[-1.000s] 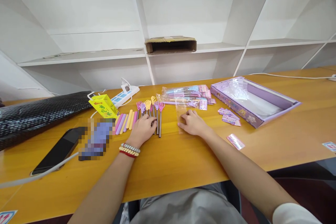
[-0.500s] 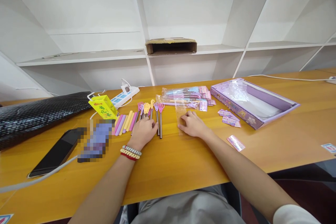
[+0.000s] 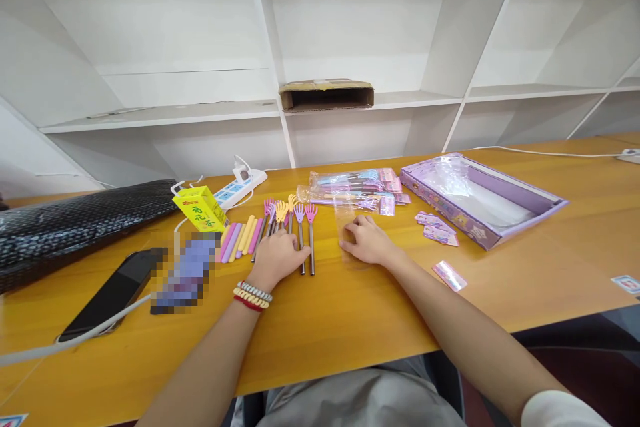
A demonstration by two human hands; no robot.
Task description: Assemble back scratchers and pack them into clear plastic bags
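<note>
L hand (image 3: 277, 257) lay over the claw sticks (image 3: 311, 240), heads at its 12 o'clock; fingers mostly hidden, so couldn't tell if it gripped any. R hand (image 3: 370, 240) was bent onto the flat clear bag (image 3: 343, 217); pinched or just pressed, couldn't tell.

Risks, prob.: the sticks' round handles (image 3: 313, 260) could roll on the counter (image 3: 325, 327) if L hand knocked them; thin film could crease or slip if pressed unevenly; tines (image 3: 311, 212) might snag it if they met. Pastel tubes (image 3: 246, 235), L hand's 10 o'clock, might roll too if bumped.

Containers: clear bag, nothing seen inside. Filled bags (image 3: 355, 180), R hand's 12 o'clock: apparently more claw sticks + printed cards (image 3: 387, 205). Purple box (image 3: 460, 223), 2 o'clock: clear film wrap (image 3: 453, 170). Cardboard box (image 3: 327, 85), 11 o'clock: dark mouth, contents unclear.
</note>
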